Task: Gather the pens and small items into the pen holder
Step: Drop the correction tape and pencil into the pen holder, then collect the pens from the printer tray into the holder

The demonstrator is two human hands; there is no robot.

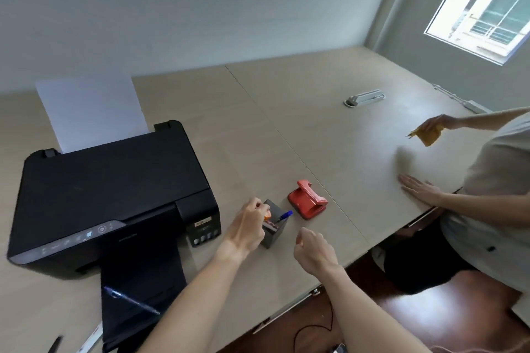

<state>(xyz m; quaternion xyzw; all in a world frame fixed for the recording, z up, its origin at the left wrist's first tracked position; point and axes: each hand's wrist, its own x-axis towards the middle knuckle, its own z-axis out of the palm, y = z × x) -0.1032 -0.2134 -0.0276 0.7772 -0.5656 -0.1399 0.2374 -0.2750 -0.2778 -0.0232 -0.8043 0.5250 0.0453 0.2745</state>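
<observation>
Nearest to the camera, a blue pen [130,300] lies on the black output tray [137,281] of the printer [109,189], and one more dark pen [55,344] lies at the bottom left edge of the table [286,112], partly cut by the frame. Both are well apart from the pen holder.

A little further, the right hand [313,249] hangs over the table edge, just right of the holder; its fingers are curled in loosely and I see nothing inside it. The left hand [246,228] is at the left rim of the dark pen holder [274,228] and pinches a small orange item [267,216] with the fingertips, right over the opening. The holder stands upright between the printer and a red hole punch [308,199], and a pen with blue cap [284,216] already sticks out of it, tilted to the right.

White paper [91,112] stands in the rear feed of the printer.

On the right side a second person (only the body and arms show) rests one flat hand [420,190] on the table, and the other hand [440,122] grasps a yellow cloth [427,135] above the surface. Further back a white cable outlet [364,97] is set in the table top, and a window [487,8] is in the wall.
</observation>
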